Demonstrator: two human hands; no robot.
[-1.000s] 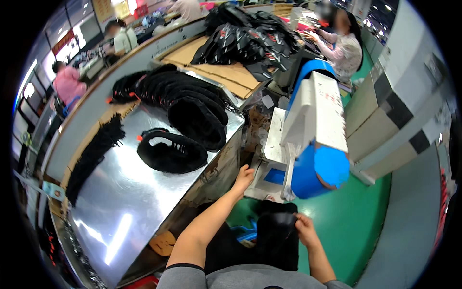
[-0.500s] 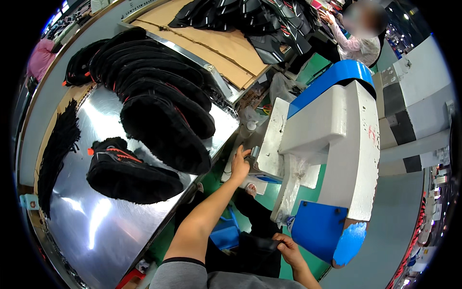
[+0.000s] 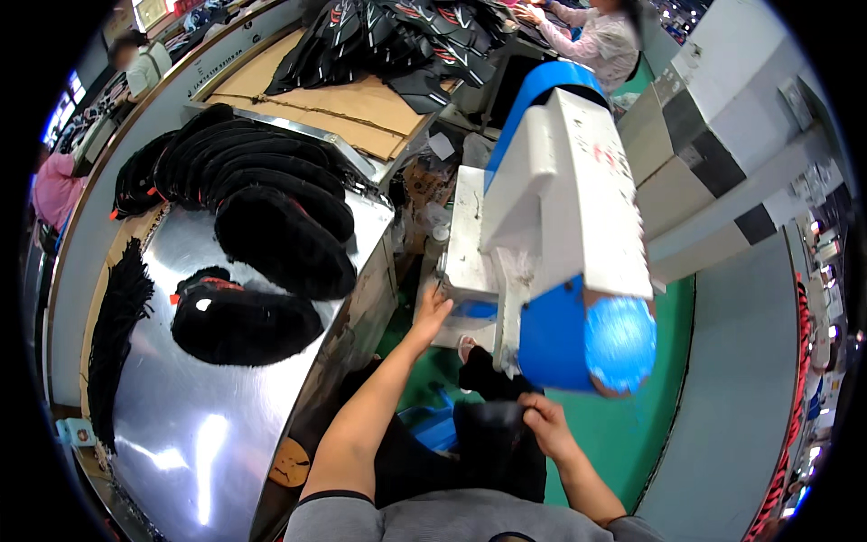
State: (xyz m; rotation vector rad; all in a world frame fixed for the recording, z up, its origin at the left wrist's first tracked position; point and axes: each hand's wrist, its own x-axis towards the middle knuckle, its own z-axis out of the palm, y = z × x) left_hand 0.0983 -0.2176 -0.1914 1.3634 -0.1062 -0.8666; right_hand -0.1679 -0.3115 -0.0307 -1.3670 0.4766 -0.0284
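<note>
My left hand [image 3: 432,318] reaches forward to the near left side of a white and blue machine [image 3: 564,194]. Its fingers are stretched out by a small metal fitting at the machine's edge; whether they touch it I cannot tell. Over my lap, my right hand [image 3: 547,423] is closed, thumb and fingers pinching the edge of a dark, flexible black piece [image 3: 492,423]. Most of that piece blends into my black trousers, so its full shape is hidden. To the left, a black furry shoe-shaped piece [image 3: 244,325] with an orange tab lies on a metal table [image 3: 172,397].
A row of similar black furry pieces [image 3: 284,239] leans at the table's far side, with a bundle of black strips [image 3: 116,343] at its left edge. Black cut pieces [image 3: 388,45] pile on cardboard [image 3: 334,104] beyond. A blue stool [image 3: 433,429] stands below. Other people work farther off.
My view has shifted, so the table and machine sit differently. My left hand stays by the machine's side, its fingers less spread. My right hand still pinches the black piece, now raised slightly.
</note>
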